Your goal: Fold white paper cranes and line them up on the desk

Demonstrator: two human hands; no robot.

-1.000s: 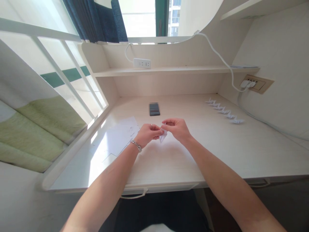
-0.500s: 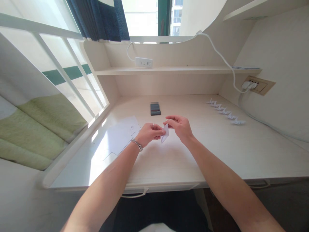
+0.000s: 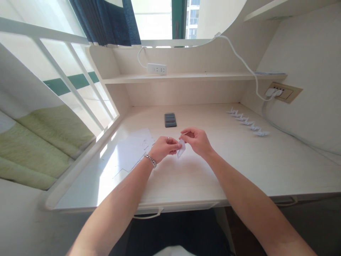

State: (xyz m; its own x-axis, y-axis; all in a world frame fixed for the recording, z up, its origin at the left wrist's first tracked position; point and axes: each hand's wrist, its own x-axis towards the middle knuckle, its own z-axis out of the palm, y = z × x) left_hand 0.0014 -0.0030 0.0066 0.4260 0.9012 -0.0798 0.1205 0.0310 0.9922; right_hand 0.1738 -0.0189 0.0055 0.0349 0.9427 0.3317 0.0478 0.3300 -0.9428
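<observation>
The left hand (image 3: 163, 148) and the right hand (image 3: 197, 141) are both pinching one small folded paper (image 3: 181, 148) between their fingertips, just above the bench (image 3: 239, 160). The paper is standing steeply, its long axis leaning up toward the right, equally near both hands.

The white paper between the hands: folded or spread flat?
Folded: the paper is a small narrow piece pinched by left hand and right hand, unlike the flat sheets on the desk.
</observation>
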